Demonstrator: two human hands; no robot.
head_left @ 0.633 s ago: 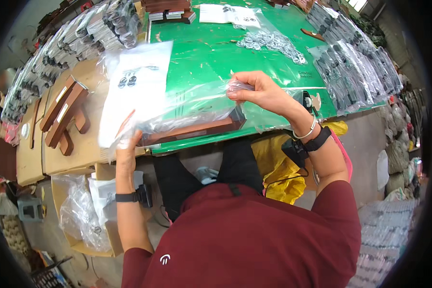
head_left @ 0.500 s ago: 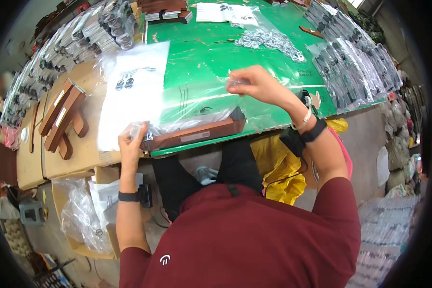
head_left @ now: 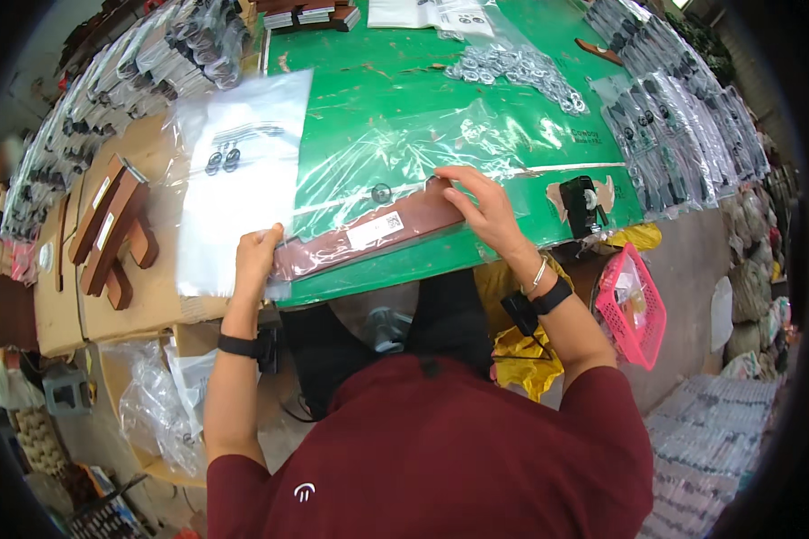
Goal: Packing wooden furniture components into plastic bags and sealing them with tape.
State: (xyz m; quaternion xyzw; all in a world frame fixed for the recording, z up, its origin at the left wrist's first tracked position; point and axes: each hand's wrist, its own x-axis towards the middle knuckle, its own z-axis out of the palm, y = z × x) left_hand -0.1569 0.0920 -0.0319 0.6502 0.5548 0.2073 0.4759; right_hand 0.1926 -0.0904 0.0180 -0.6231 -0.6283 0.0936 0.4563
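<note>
A reddish-brown flat bar (head_left: 333, 250) with a white label lies near the front edge of the green table, inside a clear plastic bag (head_left: 404, 144). The bag's loose part spreads out beyond the bar. My left hand (head_left: 257, 256) pinches the bar's left end through the plastic. At the other end, my right hand (head_left: 485, 207) has its fingers and thumb closed around the bar's tip. Left of the bagged bar lies a stack of clear printed bags (head_left: 252, 189). Several brown pieces (head_left: 115, 229) with labels rest on the cardboard further left.
Metal rings (head_left: 521, 74) lie in a pile on the far side. Packed bags (head_left: 665, 148) stand in rows at right, with more rows (head_left: 126, 94) at left. A black tool (head_left: 584, 205) sits near the right table edge. Below are a pink basket (head_left: 632, 310) and a box of plastic (head_left: 157, 404).
My right hand has come down from the raised bag opening to the bar's right end. The bar has turned label-side up, and the bag now lies flatter over the table.
</note>
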